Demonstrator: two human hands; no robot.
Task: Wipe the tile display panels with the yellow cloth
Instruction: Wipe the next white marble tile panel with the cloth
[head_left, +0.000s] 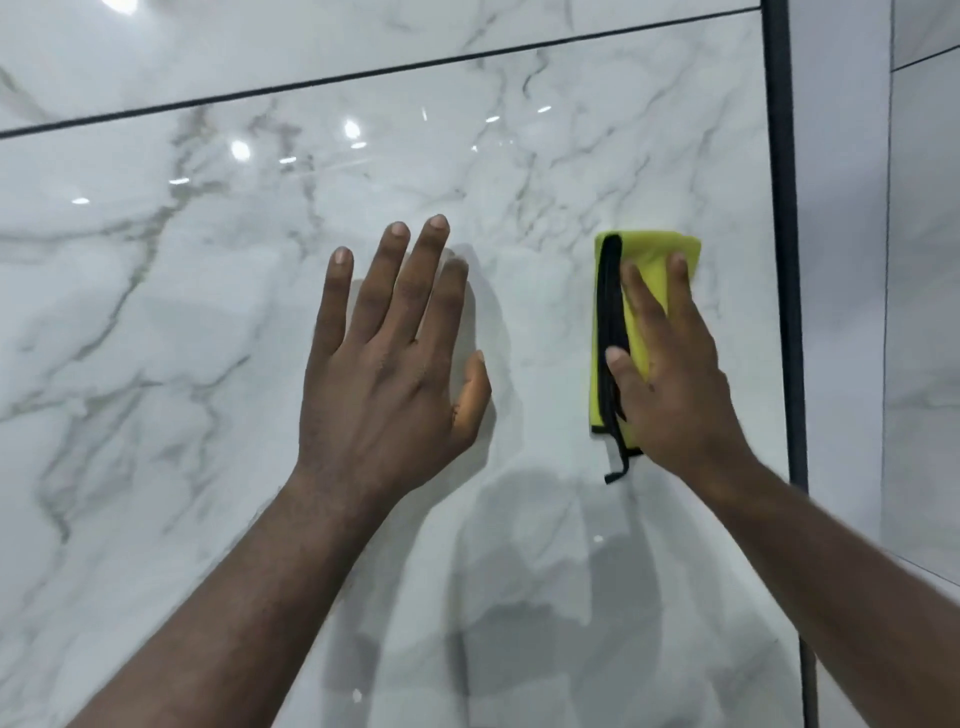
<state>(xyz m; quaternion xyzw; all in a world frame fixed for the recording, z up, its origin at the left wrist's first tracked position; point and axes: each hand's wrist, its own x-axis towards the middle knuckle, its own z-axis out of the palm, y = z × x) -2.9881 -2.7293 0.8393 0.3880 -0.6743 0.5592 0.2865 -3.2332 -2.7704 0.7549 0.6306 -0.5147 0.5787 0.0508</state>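
With the right hand (670, 374) pressing the folded yellow cloth (649, 270) flat on the marble tile panel (208, 312), fingers straight over it, wiping is mid-step — cloth sits near the panel's right edge, just beside the dark frame strip (784, 260). Left hand (395, 353) is spread, palm braced on the tile w/ nothing held. Next move, prob.: sweep the cloth leftward — the bracing hand would need to shift.

tile display panel (467, 171): glossy white marble-look with grey veins, smooth, mirrors ceiling lights and the person | yellow cloth (649, 270): soft matt fabric, black stitched edging | frame strip (779, 208): dark, matt, between panels
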